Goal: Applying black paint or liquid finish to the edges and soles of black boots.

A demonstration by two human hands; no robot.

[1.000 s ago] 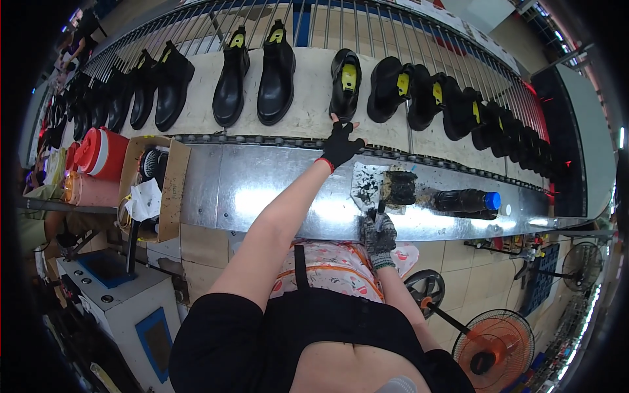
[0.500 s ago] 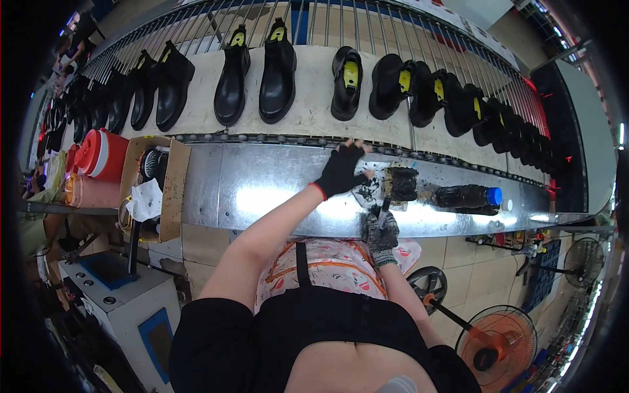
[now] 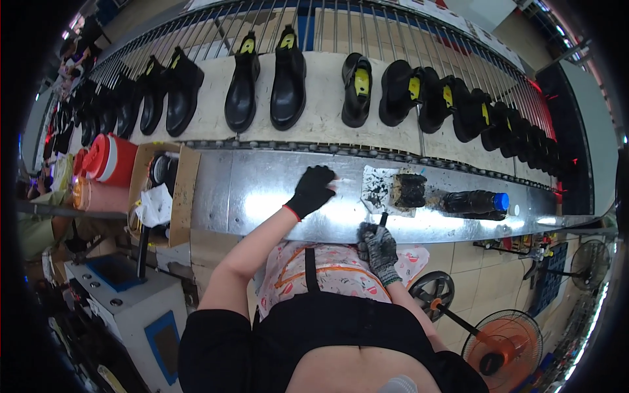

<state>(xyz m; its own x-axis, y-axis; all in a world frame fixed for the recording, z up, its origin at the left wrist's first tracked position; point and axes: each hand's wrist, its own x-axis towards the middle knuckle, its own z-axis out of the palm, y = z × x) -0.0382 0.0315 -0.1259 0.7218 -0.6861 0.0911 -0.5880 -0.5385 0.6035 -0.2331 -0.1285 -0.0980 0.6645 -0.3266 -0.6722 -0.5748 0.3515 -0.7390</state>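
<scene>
At the left end of the tabletop (image 3: 262, 219), a cardboard box (image 3: 187, 196) marks one limit; bare metal runs from it to the left hand (image 3: 314, 190). That hand, in a black fingerless glove, is held over the metal with bent fingers—whether they hold anything, I cannot tell. Right of it, at the near edge, the grey-gloved right hand (image 3: 381, 250) grips a dark stick (image 3: 383, 219), its tip pointing far. Just beyond the stick lies a smeared white sheet (image 3: 375, 187), with one dark block (image 3: 409, 190) at its right side, then a dark bottle (image 3: 468, 204) with a blue cap. A chain (image 3: 314, 149) borders the far edge.

Beyond it, four black boots (image 3: 288, 88) stand distinct on the left and four black shoes (image 3: 357, 98) on the right; both rows then overlap too closely to count. The stick's lower end is hidden in the grip, and the box's contents are partly covered by white paper (image 3: 154, 205).
</scene>
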